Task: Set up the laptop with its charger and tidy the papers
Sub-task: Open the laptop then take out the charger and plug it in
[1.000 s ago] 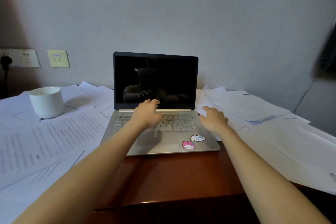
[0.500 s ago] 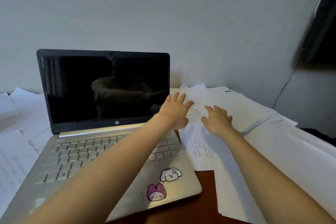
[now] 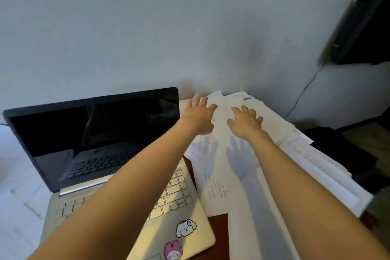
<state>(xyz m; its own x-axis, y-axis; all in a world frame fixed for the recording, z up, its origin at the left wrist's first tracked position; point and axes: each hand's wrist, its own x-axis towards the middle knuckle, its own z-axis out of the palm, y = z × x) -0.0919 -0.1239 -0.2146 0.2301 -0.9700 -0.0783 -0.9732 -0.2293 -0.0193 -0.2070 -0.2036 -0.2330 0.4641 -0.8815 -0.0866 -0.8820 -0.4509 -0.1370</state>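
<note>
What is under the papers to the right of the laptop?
The papers overlap in layers. A strip of red-brown desk shows at their near edge, beside the laptop. Whatever else lies beneath the pile is covered by the sheets.

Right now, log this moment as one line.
left hand: open, over papers beside laptop | right hand: open, over papers | laptop: lid up, screen dark | papers: loose pile right of laptop

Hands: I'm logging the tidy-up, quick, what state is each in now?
Left hand: open, fingers spread over the papers, holding nothing.
Right hand: open, fingers spread, holding nothing.
</note>
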